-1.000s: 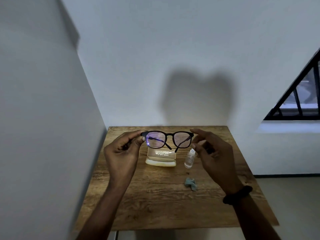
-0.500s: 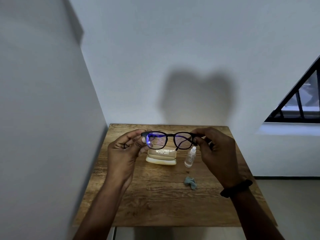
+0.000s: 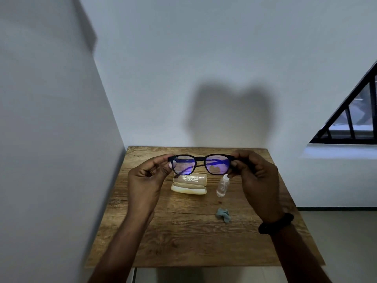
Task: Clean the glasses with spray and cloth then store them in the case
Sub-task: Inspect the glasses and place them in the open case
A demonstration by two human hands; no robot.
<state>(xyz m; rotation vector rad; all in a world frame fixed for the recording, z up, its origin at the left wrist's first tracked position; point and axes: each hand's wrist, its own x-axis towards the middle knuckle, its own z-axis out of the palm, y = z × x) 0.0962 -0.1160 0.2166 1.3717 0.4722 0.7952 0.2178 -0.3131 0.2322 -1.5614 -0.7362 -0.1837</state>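
Change noted: a second ago my right hand [image 3: 258, 180] was open and just off the frame's end; now it has closed on that corner, so the glasses [image 3: 201, 164] are pinched at both ends and sit level, with both temples apparently folded in behind the lenses. I read this as the inspection hold before spraying; cleaning has not begun.

Left to right:
- Left hand [image 3: 148, 178]: thumb and fingers clamped on the left end of the frame.
- Glasses: held above the table [image 3: 183, 242], spanning the gap between my hands, lenses facing me, blue glare on both.
- Case [image 3: 189, 185]: open on the table, below the frame, not touching it.
- Spray bottle [image 3: 222, 185]: upright, just right of the case, beneath my right thumb, untouched.
- Cloth [image 3: 223, 215]: crumpled, nearer me than the bottle, clear of both hands.
- Right hand: clamped on the right end of the frame.

Next, as I judge it: one hand must let go to fetch the bottle.
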